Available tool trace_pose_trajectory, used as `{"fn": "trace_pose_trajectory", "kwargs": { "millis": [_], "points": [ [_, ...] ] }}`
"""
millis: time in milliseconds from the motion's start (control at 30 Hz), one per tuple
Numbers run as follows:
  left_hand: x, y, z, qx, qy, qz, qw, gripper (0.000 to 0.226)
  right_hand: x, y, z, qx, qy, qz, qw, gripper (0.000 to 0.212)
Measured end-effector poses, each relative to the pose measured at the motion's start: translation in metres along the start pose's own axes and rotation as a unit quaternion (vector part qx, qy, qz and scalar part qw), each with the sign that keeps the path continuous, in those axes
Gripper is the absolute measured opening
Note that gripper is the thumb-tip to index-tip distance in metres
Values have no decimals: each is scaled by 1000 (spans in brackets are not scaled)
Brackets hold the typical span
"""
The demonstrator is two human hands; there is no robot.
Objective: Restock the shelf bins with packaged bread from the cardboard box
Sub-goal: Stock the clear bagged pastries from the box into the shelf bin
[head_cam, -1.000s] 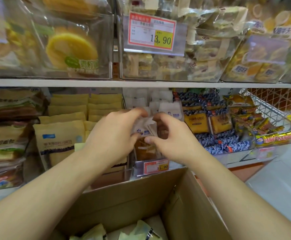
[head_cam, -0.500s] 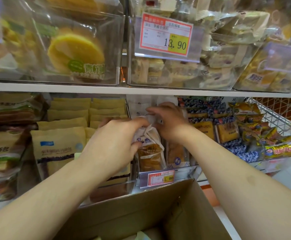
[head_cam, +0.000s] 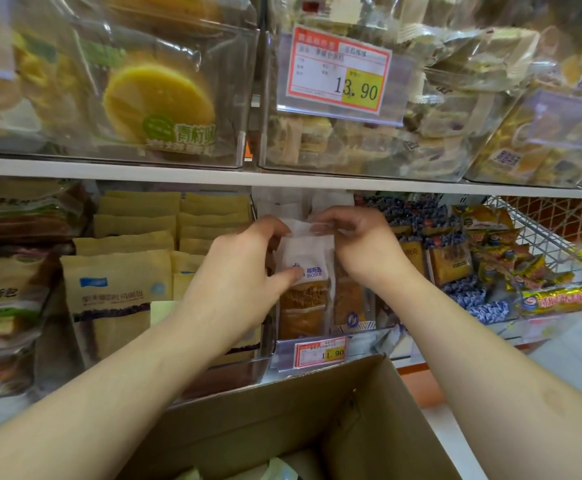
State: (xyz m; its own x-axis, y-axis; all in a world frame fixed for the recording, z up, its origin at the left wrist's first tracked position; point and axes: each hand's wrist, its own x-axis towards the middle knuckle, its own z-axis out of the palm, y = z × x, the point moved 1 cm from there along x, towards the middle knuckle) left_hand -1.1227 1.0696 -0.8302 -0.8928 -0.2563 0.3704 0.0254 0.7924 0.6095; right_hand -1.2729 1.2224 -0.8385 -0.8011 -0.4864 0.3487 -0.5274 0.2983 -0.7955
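One cardboard box [head_cam: 282, 424] below both hands. One bread packet [head_cam: 306, 289], white top with blue logo, brown loaf showing below, upright in the clear shelf bin [head_cam: 320, 358]. Left hand [head_cam: 244, 278] grip holds its left edge; right hand [head_cam: 362, 240] grip pinches its top seal.

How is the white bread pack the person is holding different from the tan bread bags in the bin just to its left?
The white bread pack is narrow, with a clear lower window showing golden bread; the tan bread bags are wider and opaque kraft-coloured with a dark band. The white pack is pinched at its top by the left hand and right hand; the tan bags stand untouched in rows. Both stand upright in lower-shelf bins.
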Motion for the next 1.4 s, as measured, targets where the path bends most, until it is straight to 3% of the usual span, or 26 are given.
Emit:
{"fn": "trace_pose_trajectory", "kwargs": {
  "millis": [100, 167, 267, 333, 433, 667, 867, 1000, 1133, 1267, 1400],
  "points": [
    [0, -3, 1, 30, 9, 6, 1000, 57, -10, 0, -11, 59, -24, 46, 997, 21],
    [1, -4, 1, 43, 4, 19, 999, 71, -18, -4, -17, 68, -51, 51, 995, 26],
    [3, -4, 2, 69, -50, 8, 996, 87, -26, -6, -16, -28, -81, 21, 996, 38],
    [3, -5, 4, 96, -72, 6, 993, 90, -26, -2, -10, -117, -66, 23, 991, 36],
    [5, -3, 4, 118, -72, 9, 990, 91, -26, 4, -1, -222, -49, 47, 973, 52],
    [-8, 3, -5, 95, -33, 19, 995, 85, -48, -15, -9, -178, 16, 49, 983, 70],
    [-55, 12, -42, 64, -7, 90, 994, 75, -113, -53, -19, -192, 47, -10, 980, 43],
    [-96, 1, -70, 65, -46, 91, 993, 62, -158, -68, 5, -140, -49, -14, 989, 17],
    [-143, -30, -95, 112, -101, 86, 985, 55, -193, -52, 60, -124, -169, 36, 977, 9],
    [-178, -66, -107, 138, -191, 41, 971, 55, -221, -29, 122, -165, -312, 91, 931, 23],
    [-191, -87, -105, 191, -339, -4, 921, 63, -230, -3, 181, -200, -407, 95, 886, 46]
  ]
}}
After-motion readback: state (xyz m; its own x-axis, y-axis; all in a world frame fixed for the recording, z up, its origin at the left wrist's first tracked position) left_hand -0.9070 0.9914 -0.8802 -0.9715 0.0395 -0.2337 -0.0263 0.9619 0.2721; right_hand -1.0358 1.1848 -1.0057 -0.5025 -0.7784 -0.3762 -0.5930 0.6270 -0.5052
